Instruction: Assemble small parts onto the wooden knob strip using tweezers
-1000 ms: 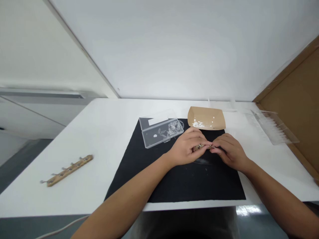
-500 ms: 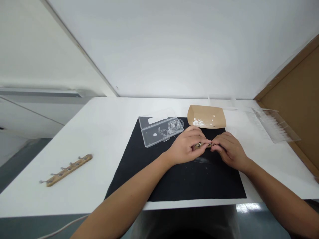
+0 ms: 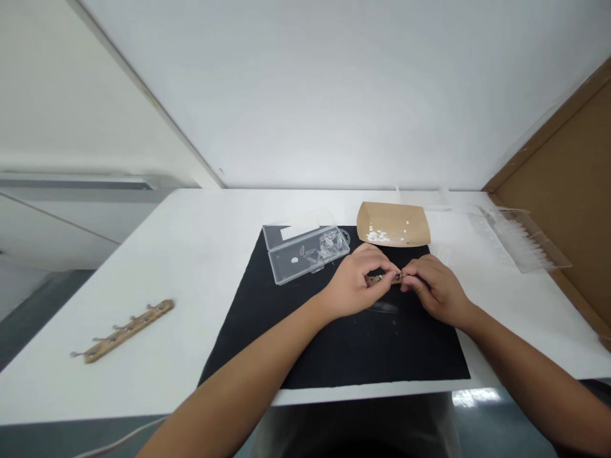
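My left hand (image 3: pixel 354 285) is closed, thumb and fingers pinching around a short wooden strip with metal fittings (image 3: pixel 380 278) above the black mat (image 3: pixel 344 350). Facing it, my right hand (image 3: pixel 438 287) has its fingertips pressed together at the strip's right end, on a small metal part that is mostly hidden. A similar wooden strip (image 3: pixel 126 331), carrying several small metal pieces on stems along one side, lies on the table at the left. Just beyond my left hand, an open clear plastic case (image 3: pixel 286 270) holds several transparent nail-tip-like pieces (image 3: pixel 327 245).
A brown paper tray (image 3: pixel 398 219) with small white bits sits behind my hands. At the right, a clear plastic tray (image 3: pixel 529 245) with rows of pale pieces stands near the brown side panel (image 3: pixel 573 191). The white tabletop (image 3: pixel 191 254) meets the wall at the back.
The view has shifted slightly. Both hands keep their hold on the strip, with only a slight shift of the fingertips.
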